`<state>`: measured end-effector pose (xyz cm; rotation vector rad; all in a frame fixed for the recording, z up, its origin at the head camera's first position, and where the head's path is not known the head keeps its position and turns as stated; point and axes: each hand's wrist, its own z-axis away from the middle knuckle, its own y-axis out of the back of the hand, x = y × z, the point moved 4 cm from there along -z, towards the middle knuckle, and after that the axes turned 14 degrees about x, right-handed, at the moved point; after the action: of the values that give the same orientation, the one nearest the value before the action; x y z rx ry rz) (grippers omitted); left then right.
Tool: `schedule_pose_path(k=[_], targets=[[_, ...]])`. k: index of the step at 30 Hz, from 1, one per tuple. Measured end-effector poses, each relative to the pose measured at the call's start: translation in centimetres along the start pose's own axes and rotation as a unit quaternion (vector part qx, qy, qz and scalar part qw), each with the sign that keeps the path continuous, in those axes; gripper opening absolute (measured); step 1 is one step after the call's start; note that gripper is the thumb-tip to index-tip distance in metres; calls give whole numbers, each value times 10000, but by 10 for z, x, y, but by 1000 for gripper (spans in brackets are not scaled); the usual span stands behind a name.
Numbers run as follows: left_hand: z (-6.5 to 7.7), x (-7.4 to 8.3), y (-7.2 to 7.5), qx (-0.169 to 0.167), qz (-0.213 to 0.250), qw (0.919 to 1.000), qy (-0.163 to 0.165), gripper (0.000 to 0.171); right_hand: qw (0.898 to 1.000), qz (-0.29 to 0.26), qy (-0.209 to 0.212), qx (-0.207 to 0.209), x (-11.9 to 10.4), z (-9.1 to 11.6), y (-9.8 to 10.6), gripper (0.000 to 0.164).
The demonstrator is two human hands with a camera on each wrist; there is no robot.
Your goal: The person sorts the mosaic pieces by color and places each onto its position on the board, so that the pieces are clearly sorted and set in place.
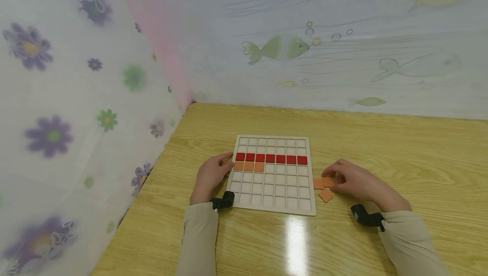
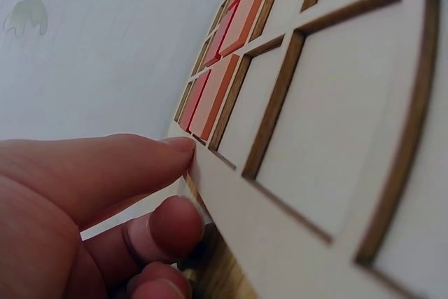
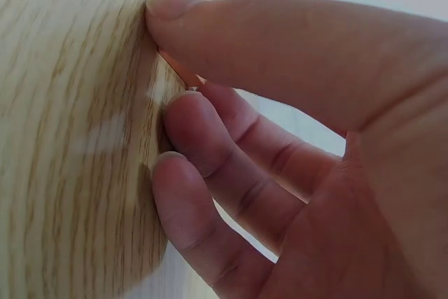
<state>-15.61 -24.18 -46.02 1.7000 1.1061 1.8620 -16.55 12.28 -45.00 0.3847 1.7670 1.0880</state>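
A pale wooden grid board (image 1: pixel 273 213) lies flat on the table, with a full row of red tiles (image 1: pixel 270 158). Below that row, three orange tiles (image 1: pixel 248 166) fill the cells from the left. My left hand (image 1: pixel 209 178) rests at the board's left edge; its thumb tip (image 2: pixel 180 146) touches the rim beside the first orange tile, other fingers loosely bent beneath. Right of the board, my right hand (image 1: pixel 354 182) pinches a loose orange tile (image 1: pixel 328 182) between thumb and forefinger, the forefinger partly hidden behind the thumb in the right wrist view.
Two more loose orange tiles, one by the board's edge (image 1: pixel 318 183) and one turned askew (image 1: pixel 325 195), lie by my right hand. The wooden table (image 1: pixel 438 161) meets a fish-painted wall (image 1: pixel 343 68) at the back and a flowered wall (image 1: pixel 76 98) on the left.
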Motion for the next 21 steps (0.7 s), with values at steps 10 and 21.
schedule_pose_path(k=[10, 21], targets=[[0, 1, 0, -26, -61, 10000, -7, 38, 9999, 50, -131, 33, 0, -2, -2, 24], [1, 0, 1, -48, -56, 10000, 35, 38, 9998, 36, -135, 104, 0, -2, -3, 23]])
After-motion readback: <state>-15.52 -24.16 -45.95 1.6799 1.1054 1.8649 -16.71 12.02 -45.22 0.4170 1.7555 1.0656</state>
